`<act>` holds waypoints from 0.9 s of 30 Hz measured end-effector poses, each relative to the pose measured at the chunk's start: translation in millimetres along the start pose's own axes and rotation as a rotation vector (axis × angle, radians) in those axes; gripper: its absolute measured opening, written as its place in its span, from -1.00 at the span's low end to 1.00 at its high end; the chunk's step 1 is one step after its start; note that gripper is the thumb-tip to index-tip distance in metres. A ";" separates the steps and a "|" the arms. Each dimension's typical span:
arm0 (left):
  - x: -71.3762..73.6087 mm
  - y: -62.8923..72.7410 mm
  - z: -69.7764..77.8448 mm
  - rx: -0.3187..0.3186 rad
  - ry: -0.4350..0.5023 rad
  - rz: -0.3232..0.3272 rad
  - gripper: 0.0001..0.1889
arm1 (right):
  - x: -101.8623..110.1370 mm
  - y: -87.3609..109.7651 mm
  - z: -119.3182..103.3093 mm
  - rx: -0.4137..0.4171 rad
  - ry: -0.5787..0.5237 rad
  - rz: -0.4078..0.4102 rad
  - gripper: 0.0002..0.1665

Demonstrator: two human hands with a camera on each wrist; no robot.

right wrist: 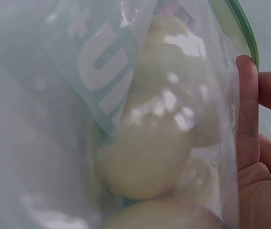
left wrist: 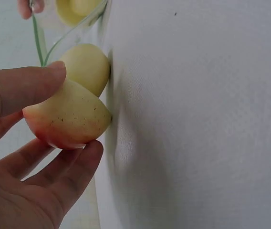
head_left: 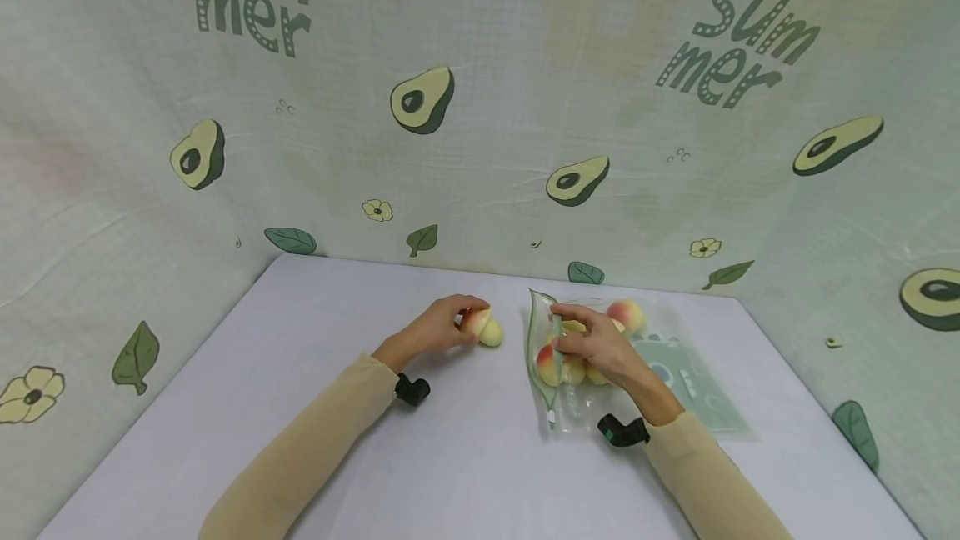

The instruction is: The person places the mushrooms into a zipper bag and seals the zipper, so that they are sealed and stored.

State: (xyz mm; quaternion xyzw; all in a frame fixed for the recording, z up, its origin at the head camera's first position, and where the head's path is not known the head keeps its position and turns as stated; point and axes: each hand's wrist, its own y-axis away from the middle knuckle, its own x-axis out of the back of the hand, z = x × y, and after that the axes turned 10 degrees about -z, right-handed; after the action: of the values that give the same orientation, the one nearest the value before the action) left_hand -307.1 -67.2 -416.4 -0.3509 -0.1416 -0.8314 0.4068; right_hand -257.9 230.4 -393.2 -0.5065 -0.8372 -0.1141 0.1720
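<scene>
My left hand (head_left: 446, 323) grips a red-and-yellow peach (left wrist: 71, 117) between thumb and fingers, close to the table. A paler yellow peach (head_left: 491, 333) sits just beyond it, overlapped by the held one in the left wrist view. My right hand (head_left: 600, 344) pinches the green-edged rim of a clear zip bag (head_left: 697, 386) on the table, and the bag's mouth gapes toward the left hand. Inside the bag several peaches (right wrist: 147, 152) show through the plastic, some yellow, some blushed red. A white slider (head_left: 551, 416) is at the near end of the zip.
A white-covered table (head_left: 420, 465) lies under everything. Cloth (head_left: 480, 215) printed with avocados, leaves and lettering hangs behind it and at both sides. A black wrist camera (head_left: 412, 390) is on the left wrist, another (head_left: 622, 430) on the right.
</scene>
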 end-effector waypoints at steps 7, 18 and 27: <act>-4.3 -0.8 1.7 -0.048 -0.035 0.004 -0.43 | -0.7 0.5 0.6 -0.008 -0.016 -0.003 -0.30; -11.4 0.7 4.1 -0.013 -0.045 0.036 -0.43 | -0.3 -0.4 0.8 -0.004 -0.016 -0.006 -0.29; -13.4 1.5 4.7 -0.030 -0.019 0.034 -0.43 | -0.3 -0.9 0.2 -0.009 -0.024 -0.004 -0.31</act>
State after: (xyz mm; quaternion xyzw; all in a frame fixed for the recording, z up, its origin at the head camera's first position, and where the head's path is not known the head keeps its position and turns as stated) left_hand -298.1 -57.9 -422.5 -0.3673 -0.1270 -0.8231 0.4140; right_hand -258.6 229.8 -393.6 -0.5069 -0.8397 -0.1121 0.1592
